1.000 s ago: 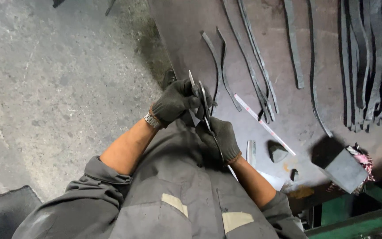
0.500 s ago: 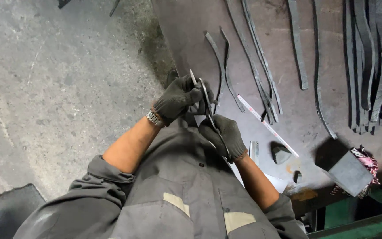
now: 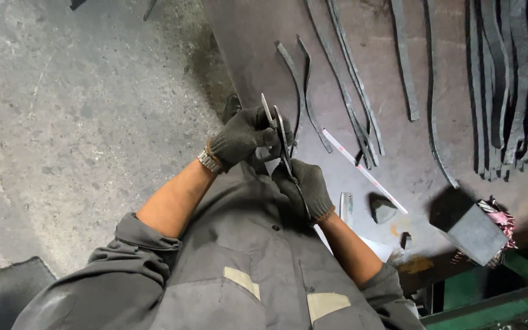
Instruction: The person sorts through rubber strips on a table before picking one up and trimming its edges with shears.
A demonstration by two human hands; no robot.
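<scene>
Two gloved hands meet over the edge of the dark metal worktable (image 3: 264,36), and between them I see a thin metal strip (image 3: 281,137) that runs from about 11 o'clock down to 5 o'clock. My left hand (image 3: 242,135) is closed around the upper part of this strip, with the fingers curled tight on it, and a metal wristwatch (image 3: 209,161) sits just below the glove. My right hand (image 3: 304,186) is at 5 o'clock from the left one and its fingers are also wrapped narrowly on the lower part of the same strip; I cannot tell if a second piece lies against it. At 3 o'clock from the right hand a white measuring tape (image 3: 362,168) lies flat on the table, and just beside it are a small grey wedge-shaped block (image 3: 383,209) and a short flat metal piece (image 3: 346,208). Further at 3 o'clock stands a grey rectangular block (image 3: 475,234), touching a bundle of pink and white material (image 3: 501,217). At 12 to 2 o'clock many long dark curved strips (image 3: 502,79) lie on the table, well apart from the hands. At 9 o'clock is the concrete floor (image 3: 62,122).
</scene>
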